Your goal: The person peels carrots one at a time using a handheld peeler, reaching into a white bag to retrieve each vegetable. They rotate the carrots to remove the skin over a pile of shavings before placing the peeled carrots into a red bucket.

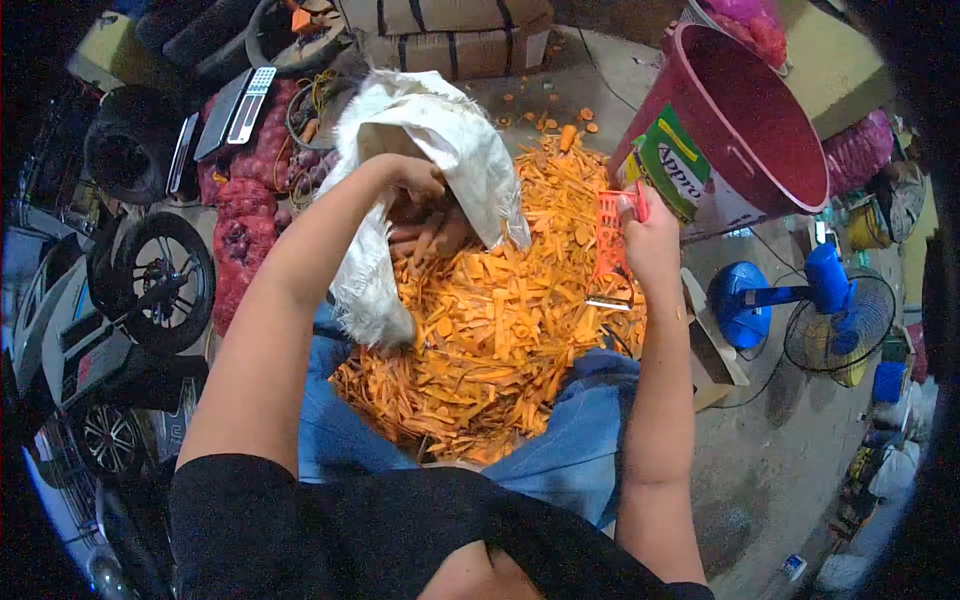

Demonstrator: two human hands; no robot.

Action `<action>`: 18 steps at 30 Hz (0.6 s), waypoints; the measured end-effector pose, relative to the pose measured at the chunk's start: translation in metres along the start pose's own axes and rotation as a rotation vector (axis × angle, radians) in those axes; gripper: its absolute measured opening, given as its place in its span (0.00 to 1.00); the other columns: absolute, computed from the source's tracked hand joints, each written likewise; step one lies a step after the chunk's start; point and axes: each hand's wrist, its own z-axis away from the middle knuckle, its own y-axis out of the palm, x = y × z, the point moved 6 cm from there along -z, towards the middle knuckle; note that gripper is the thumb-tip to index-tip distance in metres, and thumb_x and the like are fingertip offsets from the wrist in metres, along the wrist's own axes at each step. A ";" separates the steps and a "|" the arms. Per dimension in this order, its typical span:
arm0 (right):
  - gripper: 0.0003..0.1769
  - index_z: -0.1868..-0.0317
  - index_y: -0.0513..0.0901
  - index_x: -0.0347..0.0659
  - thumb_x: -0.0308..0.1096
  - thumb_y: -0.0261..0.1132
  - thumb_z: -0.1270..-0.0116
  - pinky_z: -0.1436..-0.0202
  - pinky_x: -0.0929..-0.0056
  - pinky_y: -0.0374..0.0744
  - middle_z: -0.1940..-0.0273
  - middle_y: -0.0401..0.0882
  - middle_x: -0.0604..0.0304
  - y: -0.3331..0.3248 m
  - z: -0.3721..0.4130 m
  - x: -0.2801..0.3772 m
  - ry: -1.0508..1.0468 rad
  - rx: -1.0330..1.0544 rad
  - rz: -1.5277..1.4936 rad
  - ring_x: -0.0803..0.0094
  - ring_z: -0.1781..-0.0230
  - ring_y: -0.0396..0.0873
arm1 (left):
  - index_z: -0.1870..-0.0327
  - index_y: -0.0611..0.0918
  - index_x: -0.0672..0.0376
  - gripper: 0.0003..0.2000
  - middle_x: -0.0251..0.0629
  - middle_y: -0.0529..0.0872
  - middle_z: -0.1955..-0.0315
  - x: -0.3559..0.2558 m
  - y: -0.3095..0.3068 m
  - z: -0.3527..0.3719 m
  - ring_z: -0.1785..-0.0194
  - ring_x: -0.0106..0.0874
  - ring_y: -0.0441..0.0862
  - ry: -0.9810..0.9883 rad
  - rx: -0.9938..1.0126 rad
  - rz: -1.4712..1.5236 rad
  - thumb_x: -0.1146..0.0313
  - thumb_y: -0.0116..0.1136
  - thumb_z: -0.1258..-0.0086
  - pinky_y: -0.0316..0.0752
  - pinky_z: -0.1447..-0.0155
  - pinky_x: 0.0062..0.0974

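A white woven sack (478, 140) lies with its mouth toward me, and whole carrots (432, 240) show in its shaded opening. At that opening is my left hand (418, 178), its fingers curled against the sack's edge. My right hand (650, 235) is closed around the handle of an orange-red peeler (611, 240) with a perforated body. The peeler's metal blade points down toward me. Under both hands spreads a large heap of cut carrot pieces (500, 310), reaching between my knees.
A tall maroon bucket (735, 130) with a green label leans at the right, near my right hand. Beyond it lies a blue fan (830, 300). Red mesh sacks (245, 235), a scale (235, 115) and a motorbike wheel (160, 280) are at the left. Cardboard boxes (450, 40) stand at the back.
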 end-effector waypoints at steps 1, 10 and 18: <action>0.11 0.67 0.71 0.36 0.36 0.53 0.44 0.72 0.64 0.67 0.78 0.71 0.45 0.001 0.000 0.002 -0.053 -0.023 0.025 0.52 0.75 0.70 | 0.51 0.68 0.58 0.21 0.44 0.73 0.56 0.008 -0.006 -0.012 0.53 0.36 0.71 0.065 -0.132 -0.064 0.60 0.47 0.47 0.65 0.53 0.30; 0.10 0.66 0.71 0.36 0.35 0.53 0.45 0.71 0.64 0.68 0.76 0.71 0.44 0.012 -0.002 0.013 -0.002 0.036 0.035 0.51 0.73 0.70 | 0.61 0.75 0.64 0.15 0.51 0.75 0.62 0.006 0.030 -0.061 0.55 0.41 0.72 0.333 -0.481 0.135 0.66 0.43 0.47 0.64 0.52 0.30; 0.11 0.65 0.70 0.34 0.34 0.54 0.45 0.72 0.67 0.68 0.76 0.70 0.43 0.015 -0.008 0.008 0.019 0.052 0.062 0.52 0.75 0.71 | 0.53 0.69 0.68 0.37 0.56 0.70 0.56 0.080 0.111 -0.069 0.50 0.43 0.67 -0.218 -0.588 0.234 0.37 0.35 0.47 0.61 0.47 0.31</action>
